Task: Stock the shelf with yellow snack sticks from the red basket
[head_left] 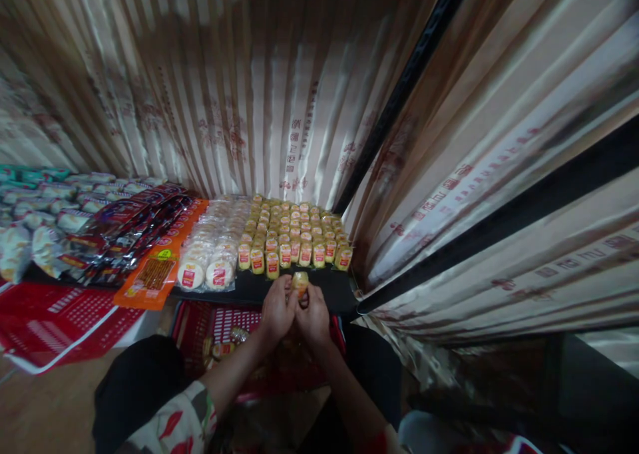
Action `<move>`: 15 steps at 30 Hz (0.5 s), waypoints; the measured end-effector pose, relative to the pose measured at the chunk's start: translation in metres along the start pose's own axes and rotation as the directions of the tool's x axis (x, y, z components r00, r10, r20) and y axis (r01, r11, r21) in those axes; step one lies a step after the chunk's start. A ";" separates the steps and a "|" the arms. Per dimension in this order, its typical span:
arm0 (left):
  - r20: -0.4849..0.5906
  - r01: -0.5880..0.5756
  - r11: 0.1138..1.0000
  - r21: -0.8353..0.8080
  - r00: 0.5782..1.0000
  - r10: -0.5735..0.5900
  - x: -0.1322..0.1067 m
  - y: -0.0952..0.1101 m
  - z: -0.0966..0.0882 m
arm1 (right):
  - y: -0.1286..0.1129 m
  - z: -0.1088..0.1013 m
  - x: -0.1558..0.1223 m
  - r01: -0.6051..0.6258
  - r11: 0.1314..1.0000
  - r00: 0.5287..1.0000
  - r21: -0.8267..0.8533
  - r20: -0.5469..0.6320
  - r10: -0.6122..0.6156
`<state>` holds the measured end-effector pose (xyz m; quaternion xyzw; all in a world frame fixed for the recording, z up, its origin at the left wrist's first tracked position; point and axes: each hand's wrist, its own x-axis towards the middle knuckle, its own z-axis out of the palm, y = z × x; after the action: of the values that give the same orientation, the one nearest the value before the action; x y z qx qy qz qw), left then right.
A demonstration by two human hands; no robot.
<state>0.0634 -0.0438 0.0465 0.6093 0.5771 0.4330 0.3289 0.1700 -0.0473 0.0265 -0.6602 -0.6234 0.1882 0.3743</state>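
Note:
Both my hands hold one small yellow wrapped snack [300, 282] upright between the fingertips, just in front of the black shelf edge. My left hand [277, 309] grips it from the left, and my right hand [314, 315] closes round its right side. Beyond them, on the black shelf [249, 286], stand rows of matching yellow wrapped snacks [294, 231] with red labels. Under my forearms sits a red basket [192, 317] with a few more wrapped snacks [223, 349] inside; my arms hide part of it.
Left of the yellow rows lie round white crackers [206, 274] in clear wrap, an orange pretzel-stick packet [152, 277], dark packets [124, 224] and white packets [47, 247]. Another red basket [60, 321] is at the left. Pleated curtains [279, 94] and black poles [399, 94] enclose the back and right.

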 end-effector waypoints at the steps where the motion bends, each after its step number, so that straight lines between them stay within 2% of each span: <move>1: 0.006 -0.018 1.000 0.008 1.000 0.018 0.003 0.002 0.003 | 0.000 -0.001 0.005 -0.021 1.000 1.000 -0.002 -0.003 0.021; 8: 0.060 0.002 0.983 0.183 0.998 -0.013 0.017 0.011 0.017 | 0.020 0.012 0.033 -0.079 0.992 0.996 -0.101 -0.045 0.075; 15: 0.070 0.012 0.981 0.195 0.997 -0.026 0.028 0.002 0.026 | 0.030 0.027 0.051 -0.115 0.993 0.988 0.019 -0.098 0.116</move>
<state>0.0869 -0.0135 0.0420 0.6483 0.6102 0.3492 0.2923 0.1784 0.0104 -0.0017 -0.7012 -0.5634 0.1808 0.3977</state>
